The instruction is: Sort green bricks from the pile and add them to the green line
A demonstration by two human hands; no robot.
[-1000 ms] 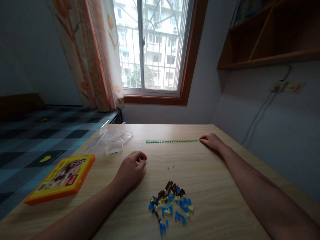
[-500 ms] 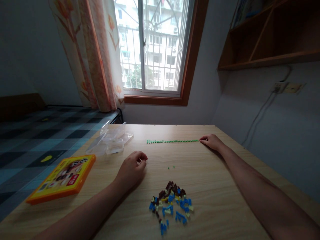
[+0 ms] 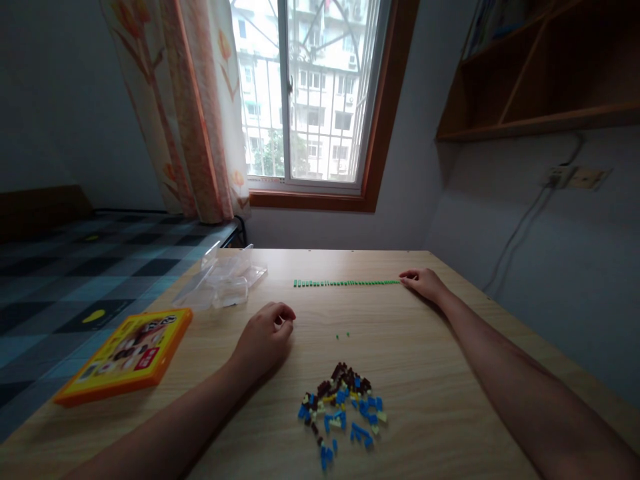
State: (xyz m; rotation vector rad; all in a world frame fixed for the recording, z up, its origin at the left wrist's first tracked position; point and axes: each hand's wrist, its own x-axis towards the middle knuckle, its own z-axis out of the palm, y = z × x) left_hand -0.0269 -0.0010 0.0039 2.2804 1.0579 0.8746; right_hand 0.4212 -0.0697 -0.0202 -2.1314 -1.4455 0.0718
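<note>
A long row of small green toy bricks (image 3: 345, 283) runs left to right across the far part of the table. At its right end my right hand (image 3: 425, 285) pinches the last small green brick, which the fingertips mostly hide. My left hand (image 3: 265, 337) rests on the tabletop left of centre, fingers curled in towards the thumb, with nothing seen in them. Two loose green bricks (image 3: 343, 335) lie between the row and a pile of brown, blue, yellow and cream bricks (image 3: 345, 400) nearer to me.
Clear plastic trays (image 3: 225, 277) stand at the table's far left. An orange and yellow box (image 3: 125, 357) lies by the left edge, beside a checked bed (image 3: 45, 267). Ahead is a window (image 3: 320, 100); a wooden shelf (image 3: 540, 120) hangs at upper right.
The fingertips of my right hand have shifted slightly at the right end of the row, and a little more green shows there. My left hand has stayed still.
</note>
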